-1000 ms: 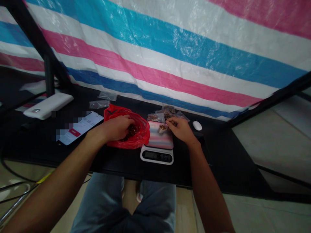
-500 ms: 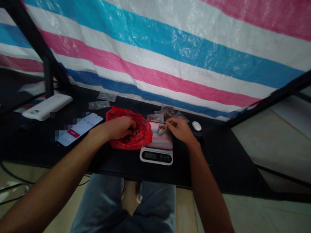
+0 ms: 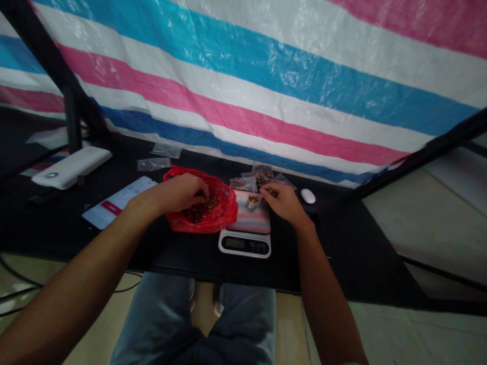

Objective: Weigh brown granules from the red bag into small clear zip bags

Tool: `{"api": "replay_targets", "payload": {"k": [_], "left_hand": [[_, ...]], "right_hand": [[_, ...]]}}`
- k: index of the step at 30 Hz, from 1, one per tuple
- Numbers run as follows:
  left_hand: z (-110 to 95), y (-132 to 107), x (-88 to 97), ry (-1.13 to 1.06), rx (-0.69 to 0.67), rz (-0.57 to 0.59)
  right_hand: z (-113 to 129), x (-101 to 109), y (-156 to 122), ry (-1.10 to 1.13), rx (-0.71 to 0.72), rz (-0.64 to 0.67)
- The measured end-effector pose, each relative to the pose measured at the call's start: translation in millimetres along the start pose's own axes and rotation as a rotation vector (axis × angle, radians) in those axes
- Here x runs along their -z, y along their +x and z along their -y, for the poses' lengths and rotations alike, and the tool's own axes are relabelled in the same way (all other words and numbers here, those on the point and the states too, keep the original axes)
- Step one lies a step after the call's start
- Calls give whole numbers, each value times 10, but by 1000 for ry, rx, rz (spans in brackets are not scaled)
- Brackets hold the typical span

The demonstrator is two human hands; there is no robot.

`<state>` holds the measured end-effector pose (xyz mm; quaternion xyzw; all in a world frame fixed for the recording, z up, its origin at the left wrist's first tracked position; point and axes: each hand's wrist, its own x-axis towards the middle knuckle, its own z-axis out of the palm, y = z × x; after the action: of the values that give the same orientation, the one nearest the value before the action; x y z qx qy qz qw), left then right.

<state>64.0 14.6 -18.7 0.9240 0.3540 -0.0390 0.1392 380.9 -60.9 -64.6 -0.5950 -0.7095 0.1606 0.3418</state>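
Observation:
An opened red plastic bag point(image 3: 228, 210) lies on the black table, with small brown bits point(image 3: 201, 209) inside it. Over the bag's left part is my left hand point(image 3: 188, 191), its fingers curled down; whatever is between the fingertips is hidden. To the right stands a white kitchen scale point(image 3: 245, 243), whose display is too dim to read. A small white cup point(image 3: 253, 202) holding yellowish-brown bits is on its plate. My right hand point(image 3: 279, 197) pinches the cup at its right edge with thumb and finger, the other fingers curled.
Clear bags of brown bits point(image 3: 262, 177) lie behind the scale. Flat clear bags point(image 3: 154, 163) are behind the phone point(image 3: 110, 205). A white power bank-like block point(image 3: 72, 167) sits far left, a white mouse point(image 3: 308, 196) at right. A striped plastic sheet point(image 3: 243, 91) hangs behind the table.
My left hand has moved left and slightly up within the red bag, uncovering more of the brown bits. My right hand has stayed at the cup.

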Motion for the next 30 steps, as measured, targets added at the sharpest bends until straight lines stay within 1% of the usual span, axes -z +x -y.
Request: {"api": "replay_targets", "payload": {"k": [3, 6, 8, 10, 12, 15, 18, 20, 23, 26, 30], "left_hand": [[15, 20, -20, -12, -11, 25], [35, 28, -9, -13, -4, 11], [23, 22, 42, -18, -17, -8], [-32, 19, 127, -30, -36, -29], [-135, 35, 229, -53, -66, -62], [-364, 123, 357, -71, -156, -147], [-633, 284, 405, -69, -265, -189], [-804, 399, 394, -60, -301, -173], [-1003, 526, 349, -32, -283, -108], [-1105, 569, 308, -20, -258, -70], [-1111, 564, 280, -22, -273, -53]], "right_hand": [[-2, 4, -1, -2, -10, -4], [14, 14, -4, -4, -21, -2], [28, 22, -6, -10, -23, -2], [42, 28, -9, -18, -21, -1], [54, 33, -11, -22, -20, -1], [71, 41, -13, -17, -20, -4], [82, 54, -16, -16, -11, -6], [88, 66, -18, -25, -3, -10], [97, 85, -23, -32, 7, -10], [108, 99, -27, -22, 6, -10], [118, 103, -30, -31, -7, -7]]}}
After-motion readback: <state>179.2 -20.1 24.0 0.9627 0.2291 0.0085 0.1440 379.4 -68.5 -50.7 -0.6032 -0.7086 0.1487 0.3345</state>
